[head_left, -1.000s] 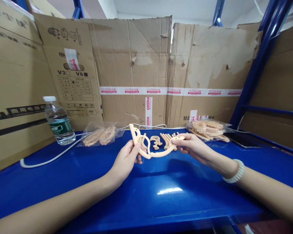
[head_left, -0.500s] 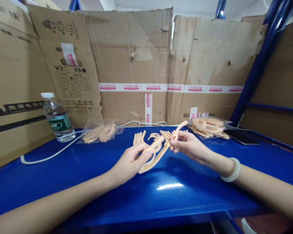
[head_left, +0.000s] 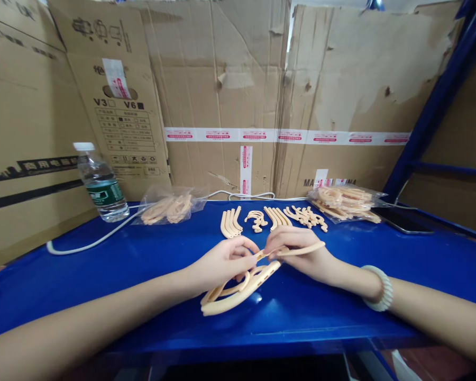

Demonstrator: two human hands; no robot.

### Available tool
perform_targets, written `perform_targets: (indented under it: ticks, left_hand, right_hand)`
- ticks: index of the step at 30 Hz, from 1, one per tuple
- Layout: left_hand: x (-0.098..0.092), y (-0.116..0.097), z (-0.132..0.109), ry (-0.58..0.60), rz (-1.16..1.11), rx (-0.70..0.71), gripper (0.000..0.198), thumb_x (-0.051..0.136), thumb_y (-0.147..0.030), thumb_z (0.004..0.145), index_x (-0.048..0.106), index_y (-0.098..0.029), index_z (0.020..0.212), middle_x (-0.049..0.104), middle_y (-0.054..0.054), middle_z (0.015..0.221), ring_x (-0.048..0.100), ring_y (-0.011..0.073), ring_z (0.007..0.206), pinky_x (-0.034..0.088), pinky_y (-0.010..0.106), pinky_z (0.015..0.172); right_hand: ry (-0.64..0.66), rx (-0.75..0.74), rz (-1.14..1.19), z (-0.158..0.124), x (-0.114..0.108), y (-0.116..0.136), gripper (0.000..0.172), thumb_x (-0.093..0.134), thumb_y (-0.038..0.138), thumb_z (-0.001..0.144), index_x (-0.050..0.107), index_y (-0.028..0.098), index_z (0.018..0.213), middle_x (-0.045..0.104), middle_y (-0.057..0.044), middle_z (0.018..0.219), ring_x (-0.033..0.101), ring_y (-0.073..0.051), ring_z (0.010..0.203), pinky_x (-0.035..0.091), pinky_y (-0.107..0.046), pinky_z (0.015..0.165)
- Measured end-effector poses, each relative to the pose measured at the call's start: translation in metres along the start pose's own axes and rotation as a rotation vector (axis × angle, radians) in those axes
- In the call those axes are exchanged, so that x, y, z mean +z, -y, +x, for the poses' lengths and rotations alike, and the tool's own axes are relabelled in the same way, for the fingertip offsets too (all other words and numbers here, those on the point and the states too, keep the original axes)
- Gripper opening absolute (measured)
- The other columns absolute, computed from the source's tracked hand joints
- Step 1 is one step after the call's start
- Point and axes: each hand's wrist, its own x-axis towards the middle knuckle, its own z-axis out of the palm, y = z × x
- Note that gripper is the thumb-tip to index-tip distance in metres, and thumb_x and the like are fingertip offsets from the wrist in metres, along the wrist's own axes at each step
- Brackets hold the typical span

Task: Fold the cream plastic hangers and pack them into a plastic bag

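Above the blue table [head_left: 150, 286], my left hand [head_left: 226, 264] is closed on a beige curved frame [head_left: 240, 299], whose long slotted piece hangs below the fingers. My right hand [head_left: 297, 251] meets it at the middle, its fingers closed on a thin curved beige strip [head_left: 307, 248] that points out to the right. The fingertips of both hands nearly touch around a slotted end. Behind the hands lie curved beige pieces [head_left: 230, 222], small curly pieces [head_left: 257, 219], a second row of curved pieces [head_left: 276, 217] and a pile of small parts [head_left: 307, 216].
A water bottle [head_left: 105, 190] and a bag of beige parts [head_left: 168, 208] stand at the left back, beside a white cable [head_left: 83, 248]. At the right back are another bag [head_left: 345, 201] and a phone [head_left: 402, 220]. Cardboard [head_left: 222, 95] walls the back.
Both hands have come closer together and lower. The frame has swung down toward the front edge, and the strip in my right hand now points right. The view has tilted down slightly.
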Motion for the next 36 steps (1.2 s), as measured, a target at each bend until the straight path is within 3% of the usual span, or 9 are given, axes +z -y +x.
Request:
perform_targets:
  ticks: [4, 10, 15, 18, 22, 29, 31, 36]
  left_hand:
    - [0.002, -0.001, -0.005, -0.009, 0.177, 0.087, 0.023, 0.053, -0.036, 0.088, 0.061, -0.016, 0.092, 0.054, -0.004, 0.064, 0.046, 0.0096, 0.052, 0.034, 0.020, 0.047]
    - [0.001, -0.004, -0.011, 0.006, 0.574, 0.308, 0.031, 0.040, -0.031, 0.098, 0.067, -0.017, 0.089, 0.061, -0.002, 0.062, 0.051, 0.0111, 0.052, 0.036, 0.021, 0.051]
    - [0.000, -0.001, -0.011, 0.019, 0.798, 0.447, 0.034, 0.035, -0.028, 0.099, 0.065, -0.016, 0.087, 0.063, 0.002, 0.069, 0.056, 0.0144, 0.061, 0.038, 0.025, 0.059]
    - [0.001, 0.000, -0.012, 0.005, 0.844, 0.462, 0.037, 0.033, -0.031, 0.100, 0.063, -0.017, 0.083, 0.060, 0.002, 0.065, 0.054, 0.0147, 0.058, 0.036, 0.025, 0.056]
    - [0.002, 0.000, -0.013, -0.003, 0.875, 0.481, 0.040, 0.031, -0.033, 0.101, 0.060, -0.018, 0.078, 0.056, 0.001, 0.061, 0.052, 0.0141, 0.054, 0.034, 0.025, 0.054]
    - [0.001, -0.001, -0.012, 0.020, 0.875, 0.469, 0.037, 0.031, -0.027, 0.100, 0.055, -0.018, 0.073, 0.053, -0.001, 0.059, 0.049, 0.0125, 0.051, 0.033, 0.024, 0.053]
    - [0.000, -0.002, -0.013, 0.019, 0.761, 0.440, 0.037, 0.034, -0.027, 0.099, 0.053, -0.019, 0.069, 0.052, -0.002, 0.057, 0.047, 0.0110, 0.049, 0.034, 0.023, 0.052]
    - [-0.002, 0.001, -0.007, 0.066, 0.161, 0.188, 0.035, 0.038, -0.047, 0.097, 0.054, -0.018, 0.085, 0.065, 0.002, 0.066, 0.056, 0.0129, 0.051, 0.041, 0.022, 0.048]
  right_hand:
    - [0.051, -0.086, -0.134, -0.004, 0.001, 0.004, 0.018, 0.051, 0.024, 0.099, 0.068, 0.018, 0.098, 0.068, -0.008, 0.092, 0.063, -0.017, 0.085, 0.052, -0.031, 0.077]
    - [0.140, -0.187, -0.297, -0.008, -0.003, 0.009, 0.023, 0.042, 0.019, 0.102, 0.065, 0.018, 0.107, 0.068, -0.009, 0.096, 0.065, -0.015, 0.084, 0.053, -0.027, 0.073]
    - [0.139, -0.487, -0.571, -0.009, -0.005, 0.009, 0.022, 0.043, 0.017, 0.101, 0.064, 0.017, 0.109, 0.070, -0.009, 0.090, 0.065, -0.018, 0.080, 0.052, -0.031, 0.066]
    - [0.143, -0.636, -0.719, -0.009, -0.005, 0.009, 0.021, 0.048, 0.014, 0.098, 0.067, 0.020, 0.102, 0.072, -0.008, 0.090, 0.066, -0.019, 0.079, 0.054, -0.031, 0.063]
    - [0.182, -0.695, -0.818, -0.006, -0.007, 0.014, 0.023, 0.050, 0.012, 0.096, 0.070, 0.022, 0.093, 0.073, -0.006, 0.088, 0.067, -0.018, 0.075, 0.054, -0.029, 0.059]
    - [0.214, -0.770, -0.754, -0.009, -0.009, 0.020, 0.015, 0.060, 0.010, 0.089, 0.069, 0.022, 0.089, 0.072, -0.008, 0.089, 0.067, -0.021, 0.076, 0.055, -0.033, 0.060]
    - [0.199, -0.714, -0.748, -0.008, -0.011, 0.020, 0.016, 0.059, 0.010, 0.090, 0.068, 0.023, 0.088, 0.072, -0.006, 0.089, 0.067, -0.020, 0.076, 0.055, -0.033, 0.063]
    - [-0.111, -0.221, -0.583, 0.009, -0.036, 0.003, 0.021, 0.043, 0.015, 0.098, 0.063, 0.022, 0.096, 0.068, -0.008, 0.090, 0.064, -0.019, 0.083, 0.053, -0.036, 0.071]
